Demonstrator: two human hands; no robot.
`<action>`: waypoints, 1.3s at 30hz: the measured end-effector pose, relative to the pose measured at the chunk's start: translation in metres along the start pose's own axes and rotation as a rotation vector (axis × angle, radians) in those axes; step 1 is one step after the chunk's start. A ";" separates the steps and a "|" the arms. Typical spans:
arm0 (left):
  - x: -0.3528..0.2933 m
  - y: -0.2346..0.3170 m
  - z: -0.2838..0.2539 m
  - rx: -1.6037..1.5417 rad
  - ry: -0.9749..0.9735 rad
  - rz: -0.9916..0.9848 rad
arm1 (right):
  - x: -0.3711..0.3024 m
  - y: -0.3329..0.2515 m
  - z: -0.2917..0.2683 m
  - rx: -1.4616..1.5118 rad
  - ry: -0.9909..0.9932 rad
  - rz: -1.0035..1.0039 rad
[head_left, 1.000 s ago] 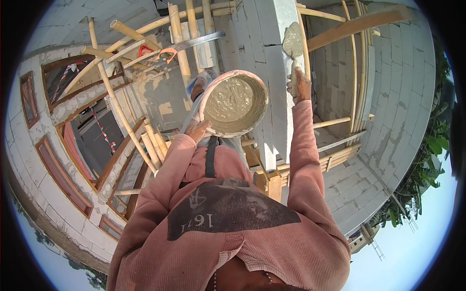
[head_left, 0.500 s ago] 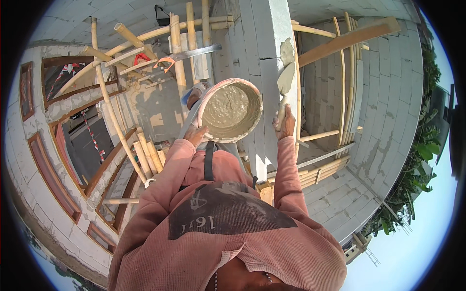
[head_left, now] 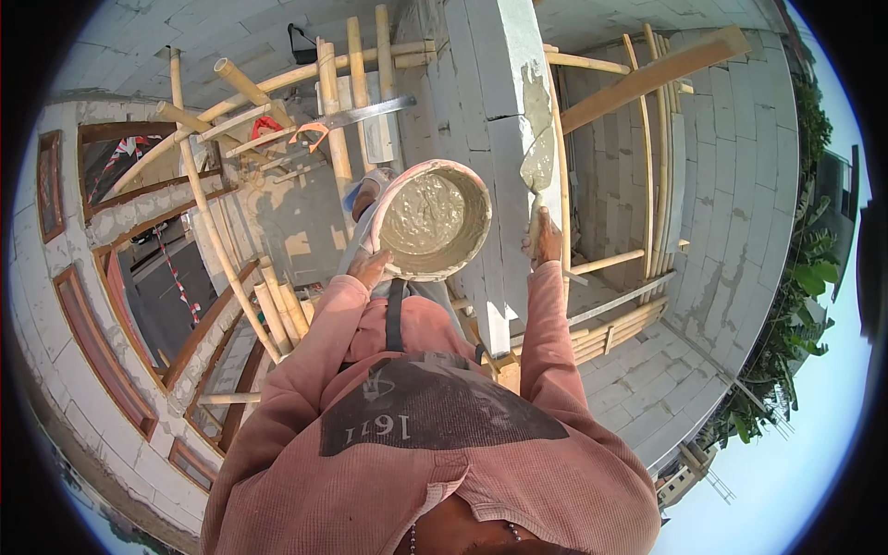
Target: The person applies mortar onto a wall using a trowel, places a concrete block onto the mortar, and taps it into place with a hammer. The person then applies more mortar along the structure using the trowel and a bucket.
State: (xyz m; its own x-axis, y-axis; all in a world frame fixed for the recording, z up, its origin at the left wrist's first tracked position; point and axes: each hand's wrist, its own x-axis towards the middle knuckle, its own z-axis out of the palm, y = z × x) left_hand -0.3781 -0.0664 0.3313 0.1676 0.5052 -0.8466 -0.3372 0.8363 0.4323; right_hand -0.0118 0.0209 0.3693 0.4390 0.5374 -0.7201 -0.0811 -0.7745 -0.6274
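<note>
My left hand grips the near-left rim of a round bucket, its fingers closed over the edge. Wet grey mortar fills much of the bucket. To the right, my right hand is wrapped round the handle of a trowel. Mortar covers the trowel's blade, which lies along the top of the block wall. A strip of mortar stretches along the wall top beyond the blade.
A handsaw with an orange handle rests across bamboo poles at the far left. A brown plank slants out right of the wall. Window frames line the left wall. My foot shows beside the bucket.
The trowel blade has come down nearer along the wall top, and a longer mortar strip shows beyond it. The bucket has shifted slightly left and nearer in the picture.
</note>
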 end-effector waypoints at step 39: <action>-0.009 -0.006 0.020 0.255 -0.123 0.271 | -0.095 0.200 0.010 -0.749 -0.109 -0.580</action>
State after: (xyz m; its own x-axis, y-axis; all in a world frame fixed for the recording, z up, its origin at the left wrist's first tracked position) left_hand -0.3586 -0.0718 0.3420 0.2188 0.7235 -0.6548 -0.1460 0.6877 0.7111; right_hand -0.0789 -0.1812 0.3092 0.1418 0.9040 -0.4034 0.7340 -0.3695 -0.5698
